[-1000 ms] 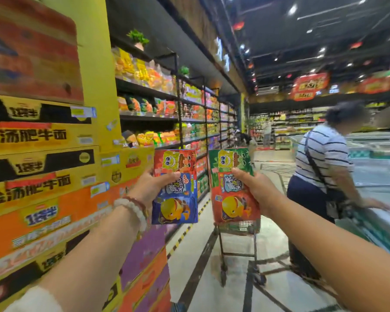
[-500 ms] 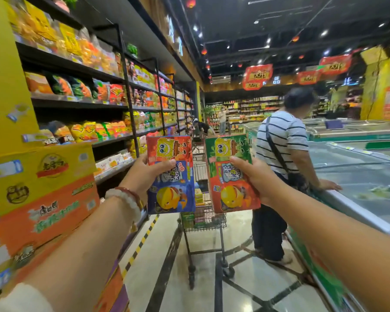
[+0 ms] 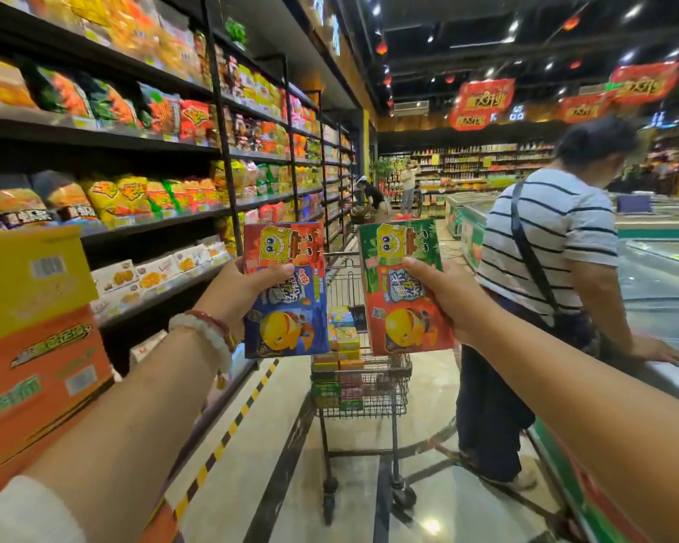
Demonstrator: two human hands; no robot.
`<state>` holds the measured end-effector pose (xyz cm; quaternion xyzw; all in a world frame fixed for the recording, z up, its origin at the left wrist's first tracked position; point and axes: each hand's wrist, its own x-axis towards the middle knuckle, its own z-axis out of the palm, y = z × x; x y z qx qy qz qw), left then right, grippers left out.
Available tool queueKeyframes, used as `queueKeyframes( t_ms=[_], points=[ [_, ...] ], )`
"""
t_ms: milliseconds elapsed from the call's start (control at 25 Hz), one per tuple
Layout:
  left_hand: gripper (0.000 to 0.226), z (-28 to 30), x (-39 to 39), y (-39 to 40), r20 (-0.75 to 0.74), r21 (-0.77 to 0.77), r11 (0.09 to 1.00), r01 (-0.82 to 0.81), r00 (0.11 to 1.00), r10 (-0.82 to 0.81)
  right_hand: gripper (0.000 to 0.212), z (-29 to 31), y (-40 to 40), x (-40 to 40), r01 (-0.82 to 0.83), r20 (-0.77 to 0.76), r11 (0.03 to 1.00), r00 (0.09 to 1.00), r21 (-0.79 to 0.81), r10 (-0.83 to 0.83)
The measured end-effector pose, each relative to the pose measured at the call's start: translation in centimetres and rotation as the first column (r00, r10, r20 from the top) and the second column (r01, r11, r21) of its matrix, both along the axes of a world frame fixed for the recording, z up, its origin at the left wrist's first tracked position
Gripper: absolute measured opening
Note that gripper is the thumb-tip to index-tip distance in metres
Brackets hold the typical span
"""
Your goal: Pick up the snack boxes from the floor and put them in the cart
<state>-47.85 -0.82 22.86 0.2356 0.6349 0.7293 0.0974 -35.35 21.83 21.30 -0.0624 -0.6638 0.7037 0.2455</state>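
aisle floor open | cart ahead | left grip holds blue box | right grip holds red box

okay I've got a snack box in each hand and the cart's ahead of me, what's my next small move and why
Probably step forward and bring both boxes over the cart. The left hand grips the blue box, the right hand the red box, both held upright short of the basket, which already holds boxes.

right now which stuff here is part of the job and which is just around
Part of the job:
- blue snack box, held by left hand
- red snack box, held by right hand
- cart, already holding boxes

Just around:
- snack shelves
- stacked cartons
- shopper in striped shirt
- freezer chest
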Motion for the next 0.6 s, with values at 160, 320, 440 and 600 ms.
queueKeyframes(
  t_ms=[160,320,440,600],
  points=[
    [0.044,-2.0,-8.2,2.5,0.037,0.011,1.000,0.022,0.999,-0.022,0.024,-1.4,2.2,-7.9,-0.009,0.014,1.000,1.000,-0.007,0.009],
    [0.065,-2.6,-16.1,4.9,0.029,0.015,0.999,0.047,0.998,-0.048,0.017,-1.8,3.8,-15.1,0.038,0.015,0.999,0.999,-0.035,-0.037],
    [0.048,-2.4,-21.9,7.2,-0.010,-0.007,0.996,0.084,0.996,-0.084,0.018,-1.9,5.4,-20.5,0.074,0.018,0.997,0.997,-0.024,-0.073],
    [0.047,-2.9,-27.4,10.1,0.017,-0.017,0.993,0.120,0.993,-0.120,0.022,-2.7,8.0,-25.3,0.112,0.022,0.993,0.994,-0.044,-0.111]
  ],
)
